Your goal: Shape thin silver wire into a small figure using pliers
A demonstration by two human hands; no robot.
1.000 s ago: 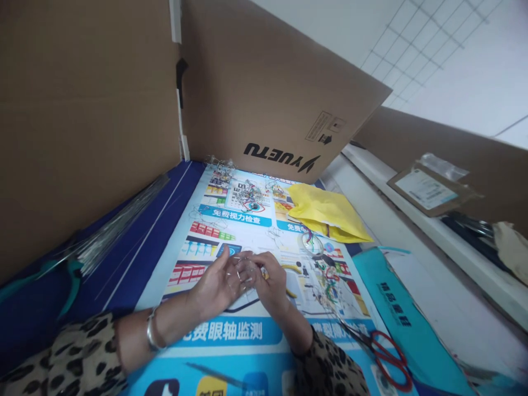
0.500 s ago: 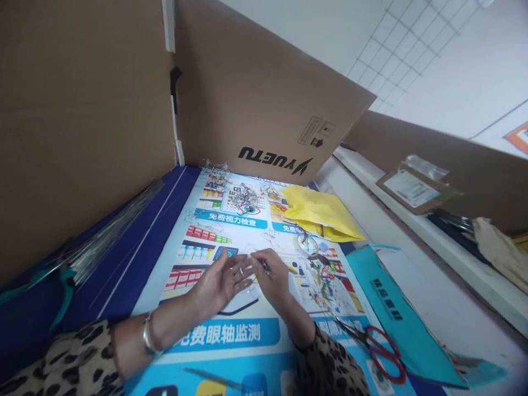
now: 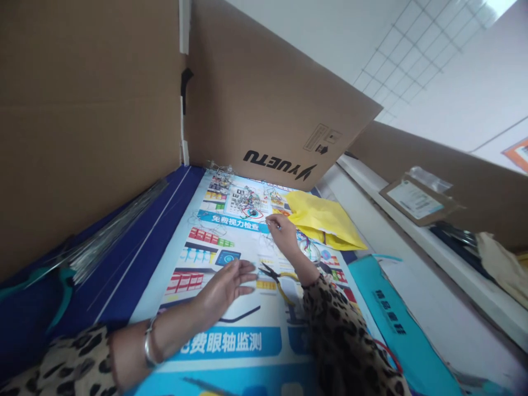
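Note:
My left hand [image 3: 226, 284] hovers over the printed sheet [image 3: 247, 308], fingers stretched out and apart, with nothing in it. A silver bangle circles that wrist. Farther forward, my right hand [image 3: 284, 234] has its fingers pinched together beside the yellow bag [image 3: 325, 217]; whatever they hold is too small to make out. Below the right hand lie pliers [image 3: 280, 281] with yellow handles and dark jaws. Beyond it sits a tangle of thin wire pieces [image 3: 249, 201] with coloured bits. A coil of coloured wire [image 3: 308, 247] lies just right of the right hand, partly covered.
Cardboard panels [image 3: 264, 99] stand at the left and back. A bundle of straight wires [image 3: 111, 236] and teal-handled tool [image 3: 64, 291] lie left. At right are a teal packet [image 3: 383, 302], red scissor handles [image 3: 390, 352] partly behind my sleeve, and a ledge holding a labelled packet [image 3: 414, 199].
My right hand has moved forward, away from my left hand, uncovering the pliers. My left hand stays low with its fingers extended. The right sleeve now covers most of the scissors.

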